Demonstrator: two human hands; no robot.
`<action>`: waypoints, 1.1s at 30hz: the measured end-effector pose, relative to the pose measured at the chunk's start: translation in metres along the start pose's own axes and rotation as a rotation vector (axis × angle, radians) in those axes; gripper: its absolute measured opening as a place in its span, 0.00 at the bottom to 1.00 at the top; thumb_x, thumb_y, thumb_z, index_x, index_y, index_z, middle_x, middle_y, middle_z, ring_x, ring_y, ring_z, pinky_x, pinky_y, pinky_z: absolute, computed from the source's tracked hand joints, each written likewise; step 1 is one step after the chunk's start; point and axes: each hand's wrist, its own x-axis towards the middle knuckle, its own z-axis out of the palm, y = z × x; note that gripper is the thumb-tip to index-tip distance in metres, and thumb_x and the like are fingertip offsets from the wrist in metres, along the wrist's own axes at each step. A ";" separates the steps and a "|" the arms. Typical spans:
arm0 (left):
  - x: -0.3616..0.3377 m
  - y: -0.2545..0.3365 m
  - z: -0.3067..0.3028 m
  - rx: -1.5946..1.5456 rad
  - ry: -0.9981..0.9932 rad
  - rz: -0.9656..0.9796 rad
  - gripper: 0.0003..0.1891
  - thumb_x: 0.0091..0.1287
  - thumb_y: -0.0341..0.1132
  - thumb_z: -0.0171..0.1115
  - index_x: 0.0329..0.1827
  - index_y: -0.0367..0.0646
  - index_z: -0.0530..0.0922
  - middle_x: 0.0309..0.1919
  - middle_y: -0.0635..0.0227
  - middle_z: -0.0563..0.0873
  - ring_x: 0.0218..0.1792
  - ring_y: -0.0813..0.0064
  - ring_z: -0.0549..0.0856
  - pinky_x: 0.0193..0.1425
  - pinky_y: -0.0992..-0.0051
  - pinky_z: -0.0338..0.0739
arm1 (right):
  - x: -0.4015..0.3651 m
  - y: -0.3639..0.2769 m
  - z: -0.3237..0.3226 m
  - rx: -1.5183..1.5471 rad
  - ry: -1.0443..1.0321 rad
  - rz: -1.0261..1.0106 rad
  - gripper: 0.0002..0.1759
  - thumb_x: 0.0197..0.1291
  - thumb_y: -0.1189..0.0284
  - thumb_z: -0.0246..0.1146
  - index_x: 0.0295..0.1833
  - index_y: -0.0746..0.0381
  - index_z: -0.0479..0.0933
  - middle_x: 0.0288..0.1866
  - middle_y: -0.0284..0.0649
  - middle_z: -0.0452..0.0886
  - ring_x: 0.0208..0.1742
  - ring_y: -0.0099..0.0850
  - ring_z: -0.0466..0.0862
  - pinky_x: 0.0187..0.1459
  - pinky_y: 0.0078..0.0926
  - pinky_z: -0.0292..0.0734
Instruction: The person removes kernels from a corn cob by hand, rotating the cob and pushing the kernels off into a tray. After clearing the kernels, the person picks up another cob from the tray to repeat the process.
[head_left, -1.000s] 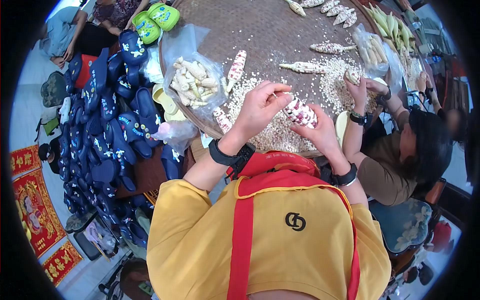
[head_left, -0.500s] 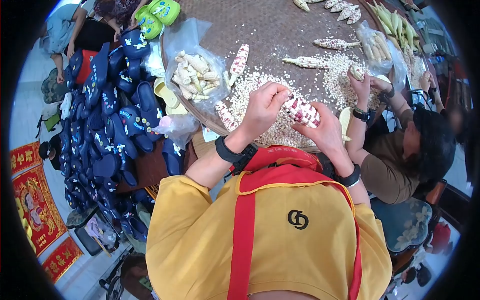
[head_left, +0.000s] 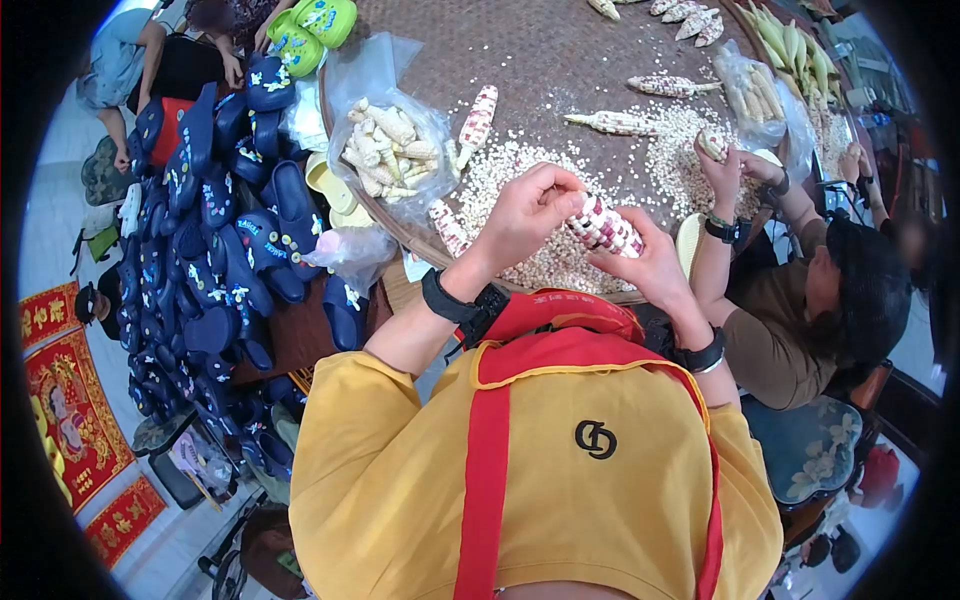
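Observation:
A corn cob (head_left: 606, 230) with white and dark red kernels is held between my two hands above the round woven tray. My right hand (head_left: 645, 262) wraps around its lower right end. At its upper left end my left hand (head_left: 530, 215) is closed, thumb and fingers pressed against the kernels; bare patches show there. Loose pale kernels (head_left: 560, 270) are heaped on the tray under my hands. A partly stripped cob (head_left: 477, 120) lies farther up, and another cob (head_left: 449, 228) rests near my left wrist. To the left, a clear plastic bag (head_left: 440, 160) contains several stripped cobs.
The woven tray (head_left: 520, 60) bears more cobs (head_left: 670, 86) and a bag of cobs (head_left: 750, 95) at the upper right. Beside me on the right, a co-worker's hands (head_left: 722, 170) hold a cob. Many dark blue clogs (head_left: 260, 245) are piled left, with green clogs (head_left: 325, 20) above.
My left fingers have shifted slightly along the cob's upper end, and the cob has turned a little in my hands. A person at the upper left has moved slightly.

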 end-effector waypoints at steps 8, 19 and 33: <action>-0.002 -0.012 0.005 0.218 0.100 0.095 0.09 0.70 0.33 0.53 0.41 0.36 0.77 0.25 0.76 0.75 0.24 0.89 0.71 0.27 0.85 0.66 | 0.001 0.008 0.002 0.008 -0.013 0.005 0.32 0.41 0.62 0.74 0.52 0.63 0.74 0.35 0.35 0.82 0.35 0.20 0.79 0.38 0.21 0.74; -0.006 -0.003 0.007 0.145 0.087 -0.003 0.12 0.71 0.35 0.52 0.46 0.37 0.79 0.27 0.74 0.77 0.28 0.88 0.74 0.32 0.85 0.68 | 0.001 0.001 0.005 -0.117 0.044 -0.036 0.33 0.40 0.58 0.74 0.53 0.61 0.74 0.33 0.40 0.83 0.33 0.26 0.82 0.37 0.25 0.76; -0.004 -0.016 0.003 0.538 0.105 0.294 0.10 0.69 0.30 0.50 0.44 0.34 0.78 0.34 0.56 0.81 0.36 0.63 0.81 0.42 0.71 0.74 | 0.002 -0.001 0.006 -0.314 0.066 -0.016 0.35 0.40 0.51 0.73 0.52 0.60 0.75 0.33 0.49 0.83 0.36 0.43 0.84 0.38 0.35 0.77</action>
